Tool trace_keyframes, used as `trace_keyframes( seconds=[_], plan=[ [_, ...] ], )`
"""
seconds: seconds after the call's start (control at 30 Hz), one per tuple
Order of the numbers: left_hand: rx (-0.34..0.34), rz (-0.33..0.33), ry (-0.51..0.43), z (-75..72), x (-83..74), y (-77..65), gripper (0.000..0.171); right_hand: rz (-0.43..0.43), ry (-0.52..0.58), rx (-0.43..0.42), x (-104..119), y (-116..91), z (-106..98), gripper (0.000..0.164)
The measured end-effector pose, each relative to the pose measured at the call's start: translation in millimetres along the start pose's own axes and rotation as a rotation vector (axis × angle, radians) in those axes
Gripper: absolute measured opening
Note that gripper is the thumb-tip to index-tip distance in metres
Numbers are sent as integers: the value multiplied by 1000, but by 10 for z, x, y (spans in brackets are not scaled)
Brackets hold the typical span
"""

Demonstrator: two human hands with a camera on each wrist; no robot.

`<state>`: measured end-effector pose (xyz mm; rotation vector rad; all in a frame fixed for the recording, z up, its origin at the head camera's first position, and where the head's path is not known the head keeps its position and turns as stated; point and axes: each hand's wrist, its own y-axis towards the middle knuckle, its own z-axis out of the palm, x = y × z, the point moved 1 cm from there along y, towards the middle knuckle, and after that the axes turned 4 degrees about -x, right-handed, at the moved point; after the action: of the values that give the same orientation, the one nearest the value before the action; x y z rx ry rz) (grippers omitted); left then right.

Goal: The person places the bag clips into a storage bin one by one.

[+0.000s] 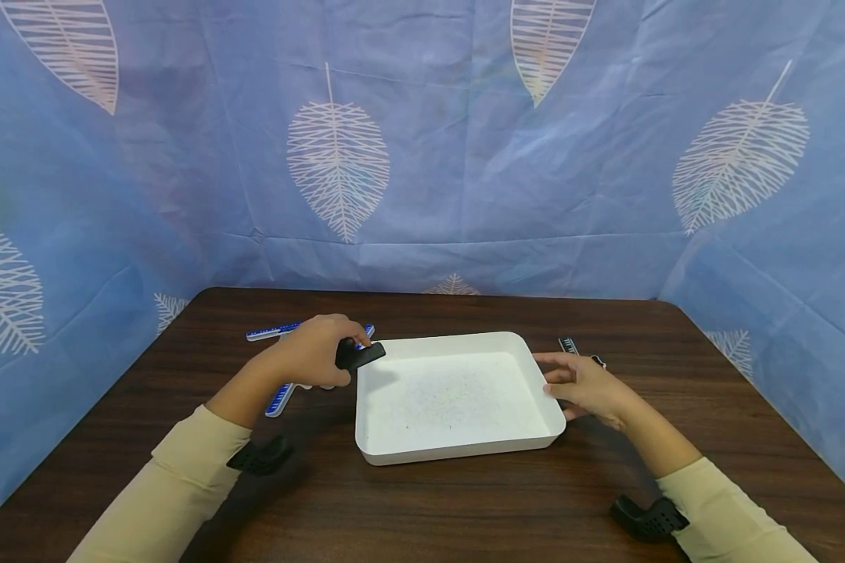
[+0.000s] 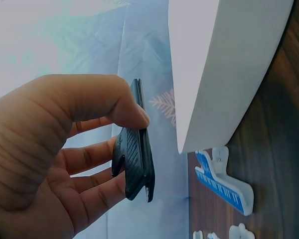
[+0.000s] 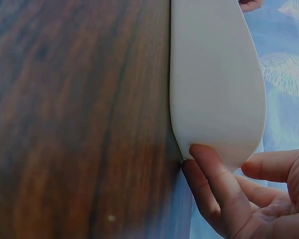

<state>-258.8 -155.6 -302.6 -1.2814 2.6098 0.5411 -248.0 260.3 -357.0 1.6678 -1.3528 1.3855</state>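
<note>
Over the tray's left edge, my left hand [image 1: 317,348] pinches a black plastic clip [image 1: 359,356] between thumb and fingers. The left wrist view has the clip [image 2: 139,149] edge-on, with ridges on its side. A shallow white tray [image 1: 458,452] lies on the table with faint dark specks on its floor. My right hand [image 1: 584,387] holds the tray at its right side. Close up in the right wrist view, bent fingers [image 3: 219,184] touch the tray's outer wall and rim near a corner.
Several blue-and-white clips [image 1: 279,400] lie left of the tray, partly hidden by my left hand. Behind my right hand is a black-and-white clip [image 1: 568,346], mostly covered. The dark wooden table [image 1: 465,516] meets a blue leaf-patterned cloth [image 1: 429,180] at the back and sides.
</note>
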Motion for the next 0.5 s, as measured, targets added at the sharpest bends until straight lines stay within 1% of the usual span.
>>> trace_keyframes(
  seconds=[0.13, 0.27, 0.5],
  plan=[
    [7, 13, 11, 29, -26, 30, 47, -3, -24, -4, 12, 0, 10, 61],
    [12, 12, 21, 48, -50, 46, 47, -5, -47, -11, 12, -1, 14, 60],
    [31, 30, 15, 71, -96, 90, 47, -12, -50, -8, 8, -9, 15, 60]
  ],
)
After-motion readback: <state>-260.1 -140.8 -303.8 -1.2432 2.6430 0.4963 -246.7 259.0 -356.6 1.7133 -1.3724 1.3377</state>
